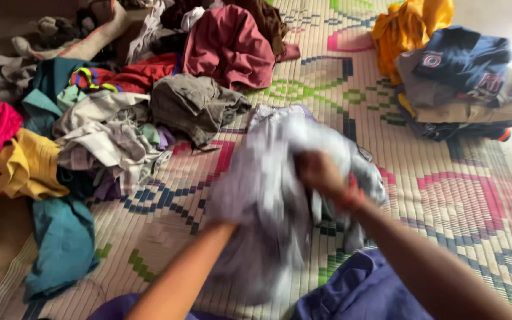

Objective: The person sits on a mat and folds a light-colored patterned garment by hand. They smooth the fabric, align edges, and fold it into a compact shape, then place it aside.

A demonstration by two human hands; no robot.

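Note:
A pale grey-white garment (280,178), blurred by motion, hangs bunched over the woven mat (457,195) in front of me. My right hand (318,172) grips its upper middle, with an orange band at the wrist. My left hand (223,228) is mostly hidden behind the cloth's lower left part and seems to hold it from underneath.
A heap of loose clothes (114,118) in red, yellow, teal, grey and maroon lies to the left and back. A folded stack (463,89) stands at the back right, beside a bunched yellow-orange garment (407,26). Purple cloth (362,290) covers my lap.

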